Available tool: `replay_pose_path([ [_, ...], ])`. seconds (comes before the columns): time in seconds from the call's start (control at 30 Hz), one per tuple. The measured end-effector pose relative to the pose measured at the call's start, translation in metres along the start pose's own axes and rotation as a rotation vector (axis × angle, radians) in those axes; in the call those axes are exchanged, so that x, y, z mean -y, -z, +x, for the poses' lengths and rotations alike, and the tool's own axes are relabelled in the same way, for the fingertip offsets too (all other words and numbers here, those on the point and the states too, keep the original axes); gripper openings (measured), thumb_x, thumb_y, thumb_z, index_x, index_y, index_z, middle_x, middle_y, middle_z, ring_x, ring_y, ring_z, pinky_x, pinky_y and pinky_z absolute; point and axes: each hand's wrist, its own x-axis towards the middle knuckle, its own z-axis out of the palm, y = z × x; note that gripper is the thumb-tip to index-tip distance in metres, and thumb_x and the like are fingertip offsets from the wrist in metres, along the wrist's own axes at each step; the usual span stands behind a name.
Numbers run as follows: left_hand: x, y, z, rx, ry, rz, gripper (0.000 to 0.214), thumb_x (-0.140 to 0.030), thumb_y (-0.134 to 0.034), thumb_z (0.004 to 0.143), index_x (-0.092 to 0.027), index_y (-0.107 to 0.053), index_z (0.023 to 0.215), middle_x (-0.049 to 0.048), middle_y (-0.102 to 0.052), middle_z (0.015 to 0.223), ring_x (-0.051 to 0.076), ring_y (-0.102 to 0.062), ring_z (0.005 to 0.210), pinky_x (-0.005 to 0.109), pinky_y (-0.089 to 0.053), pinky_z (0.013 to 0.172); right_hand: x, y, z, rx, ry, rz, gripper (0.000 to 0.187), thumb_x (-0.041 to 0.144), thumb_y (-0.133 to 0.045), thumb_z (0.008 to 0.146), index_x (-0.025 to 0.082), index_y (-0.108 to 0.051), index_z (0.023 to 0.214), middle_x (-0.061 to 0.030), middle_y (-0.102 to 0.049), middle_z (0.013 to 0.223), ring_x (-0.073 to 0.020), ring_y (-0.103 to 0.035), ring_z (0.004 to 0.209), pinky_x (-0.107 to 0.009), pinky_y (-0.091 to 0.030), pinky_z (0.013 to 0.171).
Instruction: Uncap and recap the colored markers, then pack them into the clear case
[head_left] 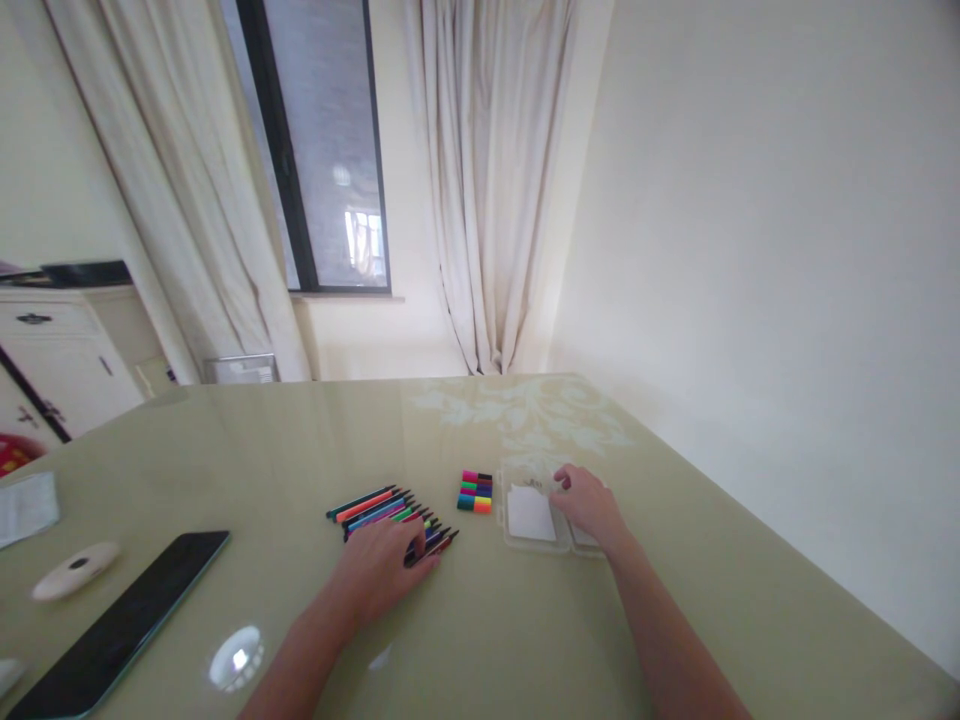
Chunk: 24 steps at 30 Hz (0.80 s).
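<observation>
A row of colourful markers [379, 508] lies side by side on the table, their dark tips pointing to the upper right. My left hand [379, 565] rests over the near end of this row, thumb apart from the bent fingers. It covers part of several markers. Right of them sits a small block of coloured caps [475, 492] in two columns. A clear plastic case [517, 545] lies open beside the caps, with white paper [531, 515] in its left half. Over its right half is my right hand [591, 508], fingers bent and tips apart, nothing visible between them.
The glossy table [487, 640] reaches to the curtains [491, 200] and the right wall. At the left lie a black tablet-like device [124, 620], a pale oval object [75, 572] and a white packet [28, 508]. A white cabinet [67, 340] stands beyond the table.
</observation>
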Motion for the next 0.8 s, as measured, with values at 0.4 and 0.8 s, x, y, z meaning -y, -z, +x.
replay_pose_path([
  [0.4,-0.008,-0.004,0.0,0.009,0.02,-0.006,0.024,-0.048,-0.062,0.09,-0.025,-0.068,0.088,0.0026,-0.074,0.089,0.024,-0.066,0.089,0.03,-0.033,0.069,0.015,0.009,-0.011,-0.207,0.039,-0.079,0.027,0.035,-0.063,0.089,0.022,-0.071,0.111,-0.0127,-0.067,0.12,-0.031,-0.059,0.117,-0.041,-0.04,0.094],
  [0.8,-0.01,-0.007,0.001,0.005,-0.019,-0.05,0.026,-0.049,-0.059,0.092,-0.025,-0.068,0.091,0.0028,-0.075,0.093,0.024,-0.067,0.091,0.031,-0.035,0.07,0.106,-0.01,0.013,0.008,0.446,-0.149,0.015,0.022,-0.061,0.091,0.022,-0.076,0.09,-0.0077,-0.068,0.11,-0.0239,-0.058,0.111,-0.036,-0.037,0.094],
])
